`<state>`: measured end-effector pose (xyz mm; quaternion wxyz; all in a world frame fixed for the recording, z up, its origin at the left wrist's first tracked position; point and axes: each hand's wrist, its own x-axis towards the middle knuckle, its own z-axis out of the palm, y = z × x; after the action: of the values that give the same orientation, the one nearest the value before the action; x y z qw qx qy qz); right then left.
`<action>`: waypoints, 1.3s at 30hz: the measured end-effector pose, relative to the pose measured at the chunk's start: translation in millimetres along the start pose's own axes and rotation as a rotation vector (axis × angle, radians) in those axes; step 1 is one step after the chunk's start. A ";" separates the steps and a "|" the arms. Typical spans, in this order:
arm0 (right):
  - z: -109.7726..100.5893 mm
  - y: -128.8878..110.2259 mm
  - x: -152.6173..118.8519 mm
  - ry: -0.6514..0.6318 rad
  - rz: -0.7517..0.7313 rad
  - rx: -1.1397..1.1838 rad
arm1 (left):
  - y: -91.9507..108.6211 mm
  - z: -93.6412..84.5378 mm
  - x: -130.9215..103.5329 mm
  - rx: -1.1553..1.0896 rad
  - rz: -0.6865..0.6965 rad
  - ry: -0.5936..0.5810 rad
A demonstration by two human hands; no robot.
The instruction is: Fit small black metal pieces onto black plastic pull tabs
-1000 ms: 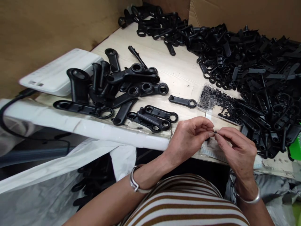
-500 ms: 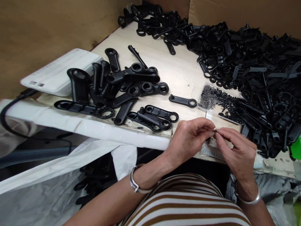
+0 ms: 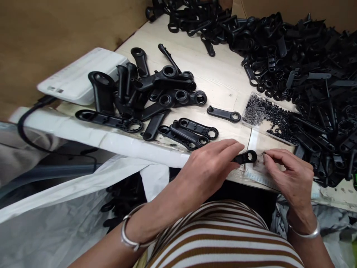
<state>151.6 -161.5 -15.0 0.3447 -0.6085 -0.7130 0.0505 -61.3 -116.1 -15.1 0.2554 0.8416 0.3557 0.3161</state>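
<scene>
My left hand (image 3: 208,163) is closed around a black plastic lever (image 3: 245,158); its ringed end sticks out to the right past my fingertips and the rest is hidden under the hand. My right hand (image 3: 292,173) pinches a tiny dark part (image 3: 263,153) between thumb and forefinger, just right of the lever's ring and apart from it. Beyond the hands lies a clear shallow tray (image 3: 253,127) with small springs (image 3: 254,111) on its left side and small black pieces (image 3: 280,121) on its right. One loose lever (image 3: 224,114) rests left of the tray.
Several black levers (image 3: 167,83) are heaped on the left, beside a white box (image 3: 83,76) with a black cable (image 3: 21,124). A large pile of black parts (image 3: 304,56) covers the back and right. White wrapping (image 3: 111,143) covers the table's front edge.
My hands have moved apart from their shared pinch. The left now grips a lever near the table edge; the right has shifted slightly right, still pinching. The view has turned slightly left.
</scene>
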 end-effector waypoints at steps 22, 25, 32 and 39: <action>-1.2 2.1 -9.3 -0.133 -0.055 -0.002 | 5.3 19.5 1.2 0.124 -0.071 -0.078; -1.2 1.2 -8.0 -0.145 -0.053 0.002 | 5.8 24.5 8.3 0.198 -0.057 -0.065; 1.9 1.9 -7.7 -0.168 -0.042 0.022 | 6.7 35.1 22.7 0.331 -0.041 -0.126; 6.0 6.1 -9.2 -0.181 -0.024 0.047 | 2.3 43.1 17.4 0.314 0.012 -0.058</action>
<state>153.5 -166.2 -26.4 0.2933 -0.5848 -0.7471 0.1179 -20.0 -113.1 -36.3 0.1292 0.8821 0.3881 0.2336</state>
